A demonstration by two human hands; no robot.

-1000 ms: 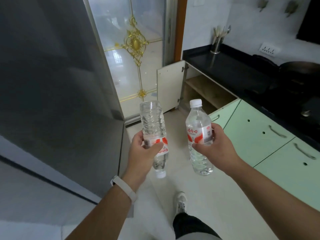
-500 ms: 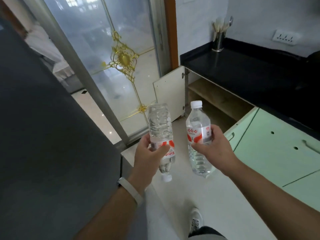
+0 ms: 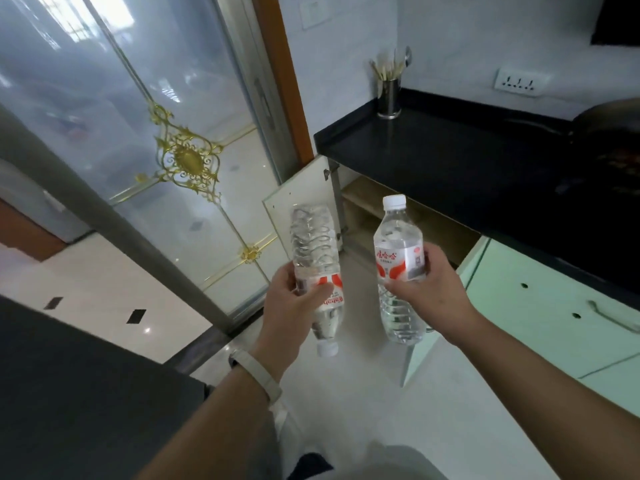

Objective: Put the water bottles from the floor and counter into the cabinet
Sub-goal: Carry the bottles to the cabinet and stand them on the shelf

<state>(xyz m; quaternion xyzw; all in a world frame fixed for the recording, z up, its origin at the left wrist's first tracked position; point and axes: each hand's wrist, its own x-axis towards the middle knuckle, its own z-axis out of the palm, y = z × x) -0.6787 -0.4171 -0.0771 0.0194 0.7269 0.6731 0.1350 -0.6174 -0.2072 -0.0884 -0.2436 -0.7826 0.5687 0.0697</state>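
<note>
My left hand [image 3: 294, 303] grips a clear water bottle [image 3: 313, 247] upside down, its white cap pointing at the floor. My right hand [image 3: 429, 289] holds a second water bottle [image 3: 398, 244] upright by its red and white label, white cap on top. Both bottles hang in front of the open cabinet [image 3: 367, 202] under the black counter [image 3: 450, 161]. The cabinet's white door [image 3: 301, 199] stands swung out to the left, and a wooden shelf shows inside.
A glass sliding door [image 3: 156, 140] with gold ornament fills the left. A steel utensil holder [image 3: 388, 95] stands at the counter's back corner, and a dark wok [image 3: 609, 129] sits at the right. Pale green cabinet doors [image 3: 540, 306] line the right. A dark surface [image 3: 69, 393] is at lower left.
The view has drawn nearer the open cabinet and turned slightly left. Both bottles stay gripped in the same way, now closer to the cabinet opening.
</note>
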